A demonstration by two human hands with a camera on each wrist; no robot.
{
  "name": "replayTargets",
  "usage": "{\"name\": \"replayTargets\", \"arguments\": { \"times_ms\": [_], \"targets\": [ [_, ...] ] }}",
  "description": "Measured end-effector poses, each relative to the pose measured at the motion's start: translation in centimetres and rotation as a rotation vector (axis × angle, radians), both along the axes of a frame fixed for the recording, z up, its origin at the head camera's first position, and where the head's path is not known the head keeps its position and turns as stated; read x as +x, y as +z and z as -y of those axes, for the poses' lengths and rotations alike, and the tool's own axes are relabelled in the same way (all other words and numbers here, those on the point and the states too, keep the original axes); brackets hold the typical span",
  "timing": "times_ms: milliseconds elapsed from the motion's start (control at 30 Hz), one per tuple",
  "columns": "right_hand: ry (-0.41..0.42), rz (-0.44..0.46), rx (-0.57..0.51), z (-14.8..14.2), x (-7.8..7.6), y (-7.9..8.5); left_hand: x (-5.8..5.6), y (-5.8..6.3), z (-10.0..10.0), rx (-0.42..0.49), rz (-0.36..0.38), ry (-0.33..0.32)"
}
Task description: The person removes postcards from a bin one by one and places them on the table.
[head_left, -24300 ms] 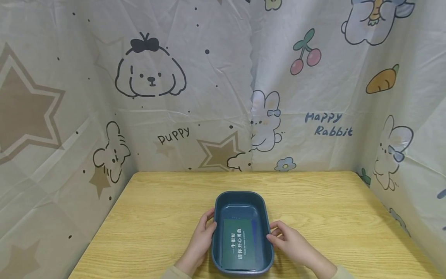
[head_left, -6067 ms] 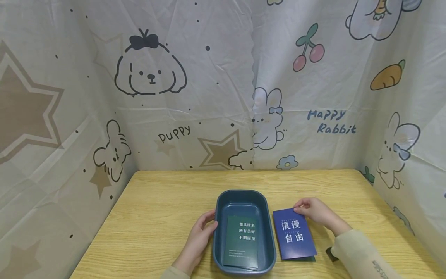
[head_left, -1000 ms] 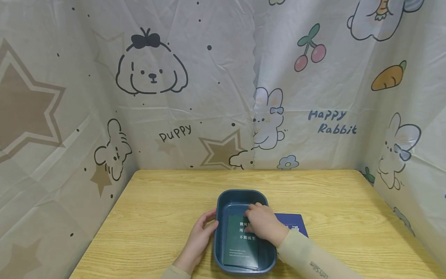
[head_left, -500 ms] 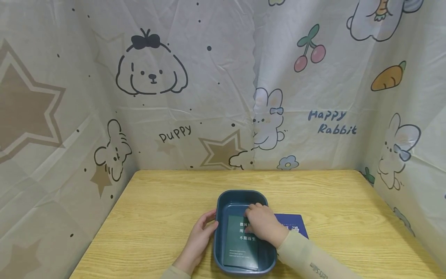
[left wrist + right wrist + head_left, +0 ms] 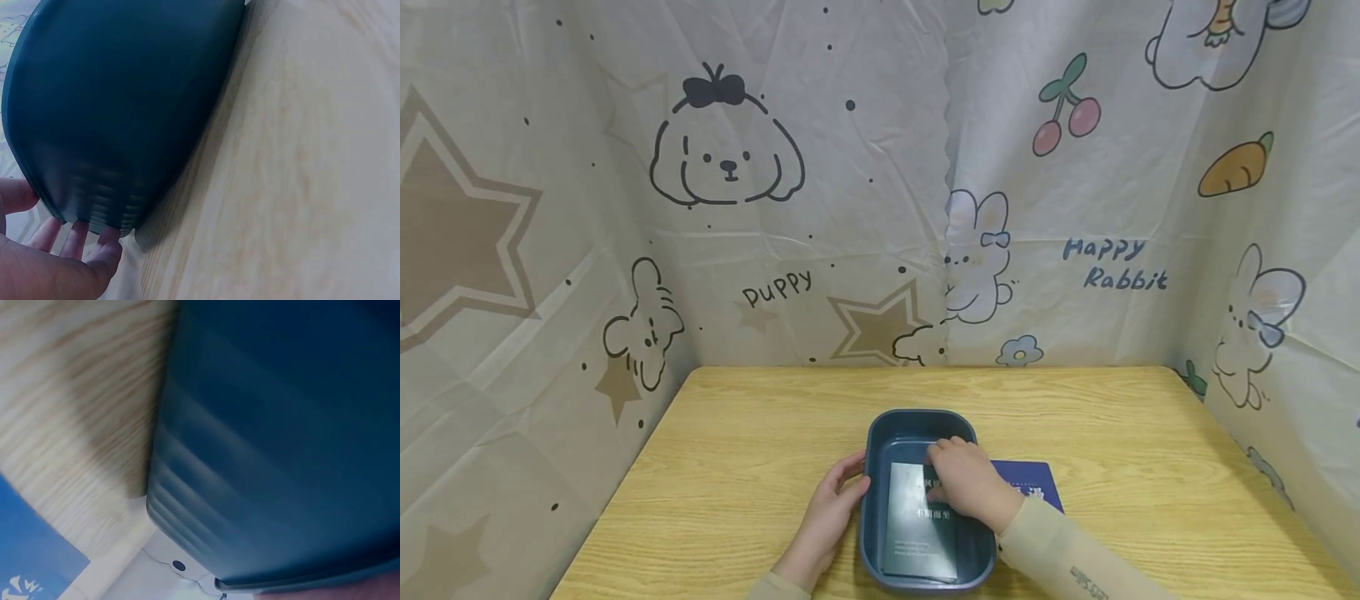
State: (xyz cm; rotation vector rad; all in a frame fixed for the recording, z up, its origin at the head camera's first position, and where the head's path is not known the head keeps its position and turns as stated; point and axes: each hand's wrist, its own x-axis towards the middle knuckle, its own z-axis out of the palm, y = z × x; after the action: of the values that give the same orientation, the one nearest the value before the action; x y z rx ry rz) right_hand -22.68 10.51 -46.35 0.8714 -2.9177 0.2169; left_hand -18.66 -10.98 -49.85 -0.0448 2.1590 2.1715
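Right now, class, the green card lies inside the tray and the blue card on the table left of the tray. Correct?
Not left: the head view shows the blue card on the wooden table to the right of the tray; the green card does lie inside.

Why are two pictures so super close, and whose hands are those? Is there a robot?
No robot, just a person's two hands! The big picture comes from a camera on their head. The close-up ones come from cameras on each wrist, so a blue-green bin nearly fills them. It stands on a wooden table with a green card inside and a blue card beside it. The left hand holds the bin's side; the right hand reaches in over the green card. I can't tell whether it's gripping it.
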Motion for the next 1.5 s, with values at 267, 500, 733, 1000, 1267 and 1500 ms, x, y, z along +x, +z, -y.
{"name": "replayTargets", "arguments": {
  "times_ms": [267, 500, 733, 1000, 1267, 1500],
  "targets": [
    [0.016, 0.049, -0.117, -0.2, -0.1, 0.2, 0.0, -0.1, 0.0, 0.003, -0.005, 0.005],
    [0.038, 0.082, -0.202, -0.3, -0.1, 0.4, 0.1, -0.1, 0.0, 0.001, 0.012, 0.007],
    [0.056, 0.116, -0.277, -0.5, -0.3, 0.4, 0.3, 0.1, 0.0, 0.002, 0.029, 0.003],
    [0.037, 0.185, -0.352, -0.6, -0.5, 0.6, 0.3, 0.2, 0.0, 0.004, 0.036, 0.002],
    [0.030, 0.223, -0.436, -0.7, -0.5, 0.9, 0.2, 0.3, 0.1, -0.005, 0.039, -0.001],
    [0.001, 0.292, -0.548, -0.9, -0.3, 1.3, 0.2, 0.3, 0.1, -0.004, 0.040, -0.006]
  ]
}}
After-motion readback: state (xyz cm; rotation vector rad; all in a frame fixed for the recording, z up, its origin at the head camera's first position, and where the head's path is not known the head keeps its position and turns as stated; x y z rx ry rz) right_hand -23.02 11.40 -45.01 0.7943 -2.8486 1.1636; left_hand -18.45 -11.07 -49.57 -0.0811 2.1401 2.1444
